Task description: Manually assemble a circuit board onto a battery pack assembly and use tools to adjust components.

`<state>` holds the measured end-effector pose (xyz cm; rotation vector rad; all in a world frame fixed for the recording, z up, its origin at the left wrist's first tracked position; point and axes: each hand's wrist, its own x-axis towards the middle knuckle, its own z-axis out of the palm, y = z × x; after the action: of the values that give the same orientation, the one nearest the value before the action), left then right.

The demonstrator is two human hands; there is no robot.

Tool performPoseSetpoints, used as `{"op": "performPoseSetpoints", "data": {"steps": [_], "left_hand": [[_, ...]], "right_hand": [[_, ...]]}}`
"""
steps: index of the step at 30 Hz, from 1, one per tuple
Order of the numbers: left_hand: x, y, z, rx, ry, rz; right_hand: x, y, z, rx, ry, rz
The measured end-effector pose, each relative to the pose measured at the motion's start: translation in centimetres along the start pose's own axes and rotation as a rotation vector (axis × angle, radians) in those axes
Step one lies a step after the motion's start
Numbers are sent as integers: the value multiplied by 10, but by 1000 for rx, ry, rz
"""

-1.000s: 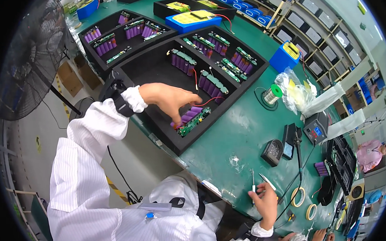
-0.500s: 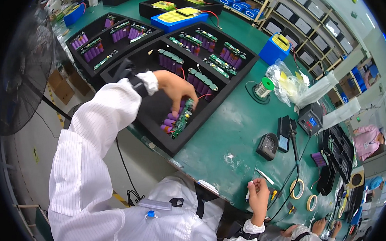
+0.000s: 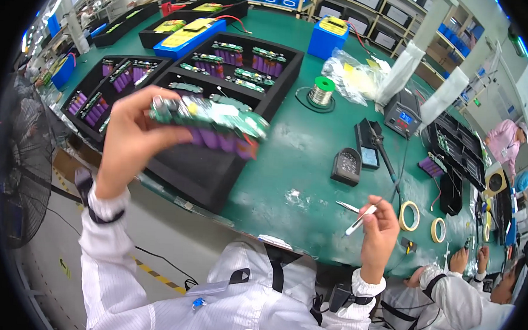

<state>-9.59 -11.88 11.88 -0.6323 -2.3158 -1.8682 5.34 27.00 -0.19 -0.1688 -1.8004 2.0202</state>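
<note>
Toward the left of the frame, the left hand [image 3: 131, 137] lifts a battery pack of purple cylindrical cells topped by a green circuit board [image 3: 216, 117] above the near compartment of a black, walled foam tray [image 3: 230, 175]. Its grip pinches only the pack's left end, thumb along the near face and fingers behind, probably so most of the board stays uncovered; motion blurs the pack's finer parts. At the lower right, the right hand [image 3: 381, 228] has its grip closed around a slim white pen-like tool [image 3: 361, 220], thumb and fingers pressed together, its tip slanting down-left, perhaps to leave it ready. The tray's dividers seem meant to keep the other packs apart. A black soldering iron [image 3: 386, 159] and a solder spool with a green top [image 3: 322, 93] stand right of centre, likely for easy reach. The green tabletop [image 3: 274, 204] looks glossy and scuffed. Beyond it, loaded shelves [image 3: 390, 37] fill the upper right, while a black fan [image 3: 27, 182] stands at the left edge.
</note>
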Motion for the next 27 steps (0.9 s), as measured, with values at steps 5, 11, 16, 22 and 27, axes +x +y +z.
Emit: {"op": "performPoseSetpoints", "data": {"steps": [5,11,16,22,27], "left_hand": [[-63,-15,108,-152,-135,-17],[-82,-94,190,-74,-106,-101],[-87,-129,211,-175,-35,-218],[-89,-132,212,-217,-43,-221],[-92,-136,213,-262,-69,-174]], "right_hand": [[-1,-23,-10,4,113,-182],[-11,9,-19,-341,-30,105],[-11,25,-12,-149,55,-7],[1,-3,-4,-122,59,-226],[4,-17,8,-89,16,-234]]}}
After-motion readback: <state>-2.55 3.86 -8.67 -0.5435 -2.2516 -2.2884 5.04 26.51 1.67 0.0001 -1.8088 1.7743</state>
